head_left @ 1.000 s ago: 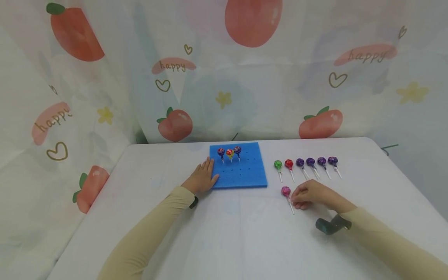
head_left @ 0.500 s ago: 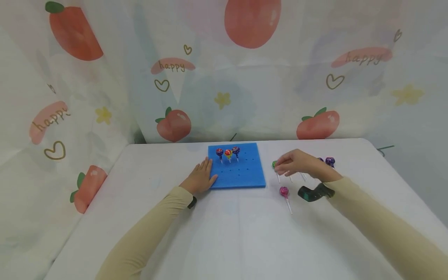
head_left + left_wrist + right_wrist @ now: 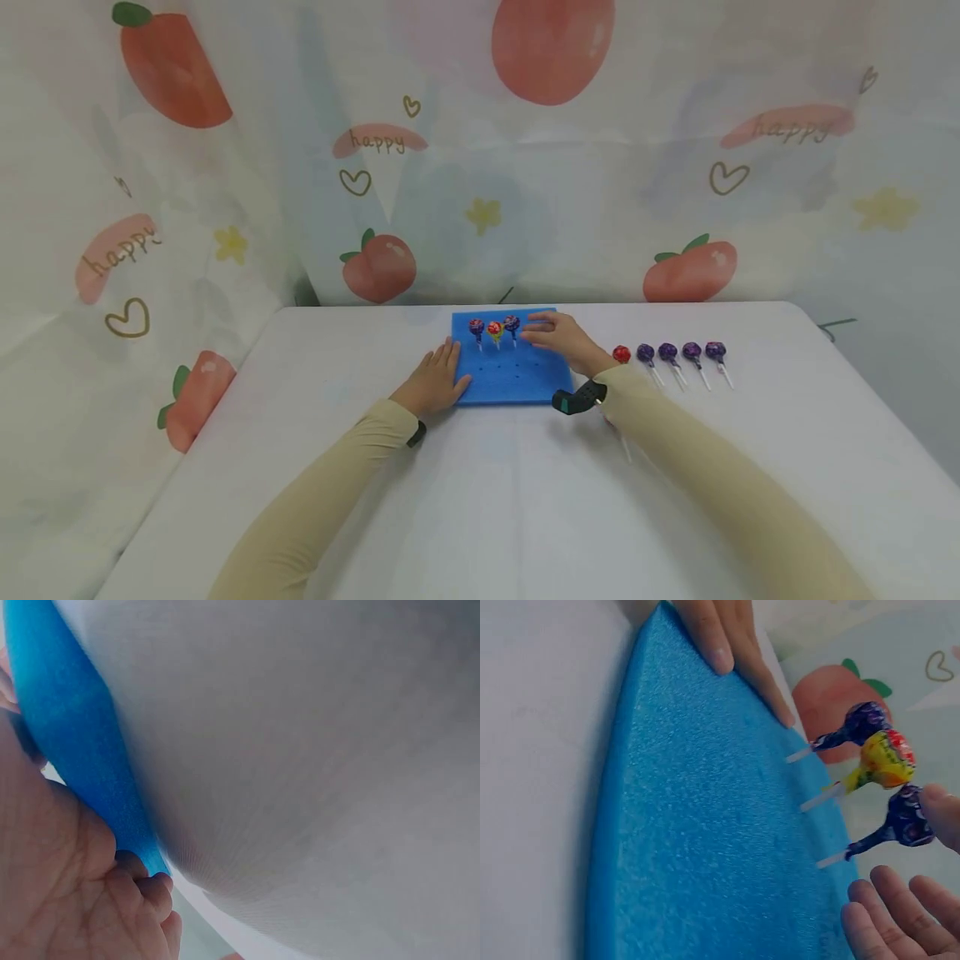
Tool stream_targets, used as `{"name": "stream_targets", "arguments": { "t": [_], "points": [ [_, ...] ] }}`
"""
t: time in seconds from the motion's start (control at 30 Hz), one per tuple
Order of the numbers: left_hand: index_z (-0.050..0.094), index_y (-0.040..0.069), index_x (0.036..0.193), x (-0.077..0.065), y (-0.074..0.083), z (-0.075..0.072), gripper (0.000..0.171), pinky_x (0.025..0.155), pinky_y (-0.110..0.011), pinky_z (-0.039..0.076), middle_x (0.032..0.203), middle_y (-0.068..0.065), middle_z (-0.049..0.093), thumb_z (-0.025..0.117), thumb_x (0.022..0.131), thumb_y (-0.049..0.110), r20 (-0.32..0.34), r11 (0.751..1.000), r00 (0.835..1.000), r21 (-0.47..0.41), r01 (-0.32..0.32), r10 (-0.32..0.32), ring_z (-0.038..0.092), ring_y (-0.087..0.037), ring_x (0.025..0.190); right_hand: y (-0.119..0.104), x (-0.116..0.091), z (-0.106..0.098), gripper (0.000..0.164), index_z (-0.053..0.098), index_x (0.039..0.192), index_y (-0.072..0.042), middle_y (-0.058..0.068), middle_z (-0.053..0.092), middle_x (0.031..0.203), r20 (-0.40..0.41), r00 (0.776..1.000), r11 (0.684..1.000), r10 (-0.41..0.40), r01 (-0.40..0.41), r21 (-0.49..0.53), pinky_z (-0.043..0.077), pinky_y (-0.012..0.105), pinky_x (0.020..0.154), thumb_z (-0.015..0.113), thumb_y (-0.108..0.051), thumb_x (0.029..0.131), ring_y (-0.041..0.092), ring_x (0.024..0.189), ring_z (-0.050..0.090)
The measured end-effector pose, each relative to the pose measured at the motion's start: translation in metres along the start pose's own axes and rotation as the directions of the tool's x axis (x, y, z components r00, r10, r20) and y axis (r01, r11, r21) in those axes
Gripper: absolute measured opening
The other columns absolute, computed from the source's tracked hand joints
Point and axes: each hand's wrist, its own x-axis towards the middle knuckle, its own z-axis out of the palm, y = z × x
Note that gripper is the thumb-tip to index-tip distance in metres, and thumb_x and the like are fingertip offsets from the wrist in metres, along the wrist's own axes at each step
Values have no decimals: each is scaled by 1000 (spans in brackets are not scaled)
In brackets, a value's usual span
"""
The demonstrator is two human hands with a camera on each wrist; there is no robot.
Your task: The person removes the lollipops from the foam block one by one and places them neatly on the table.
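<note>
My left hand (image 3: pixel 430 382) lies with straight fingers along the left edge of the blue foam board (image 3: pixel 498 383). Three lollipops stand upright in the board's back row: a purple one (image 3: pixel 476 326), a red-and-yellow one (image 3: pixel 495 331) and another purple one (image 3: pixel 512 323). Over the board's back right part is my right hand (image 3: pixel 564 340), just right of the nearest purple lollipop (image 3: pixel 910 817). In the right wrist view its thumb and fingers (image 3: pixel 892 900) are spread apart, with nothing visible between them. The thumb overlaps that lollipop's head; contact cannot be told.
Right of the board, a red lollipop (image 3: pixel 621 354) and several purple lollipops (image 3: pixel 668 354) lie in a row on the white table (image 3: pixel 450 500). A stick (image 3: pixel 626 448) shows beside my right sleeve (image 3: pixel 690 442). A printed cloth (image 3: pixel 435 250) hangs behind the table.
My right hand has moved from beside the pink lollipop, past the green one, leftward to the board. The pink lollipop's head and the green lollipop are now out of sight. My left hand stays put.
</note>
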Motion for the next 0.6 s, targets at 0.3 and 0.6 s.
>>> {"name": "stream_targets", "arguments": {
  "t": [0.3,0.6],
  "points": [
    [10,-1,150,-1,2,-1,71,119,-42,15,158,-18,8,34,100,44,7,1000,1000,8,1,-1,13,-29,147,17,22,21,56,35,142,1,22,47,139,-87,995,999,-47,48,11,36,43,110,59,-11,92,32,131,44],
    [10,-1,150,-1,1,-1,72,119,-43,15,158,-18,8,34,100,44,7,1000,1000,24,-1,1,13,-30,147,20,28,28,36,52,127,6,24,57,127,-98,989,991,-112,104,-90,44,41,103,55,-4,93,32,120,55]
  ]
}}
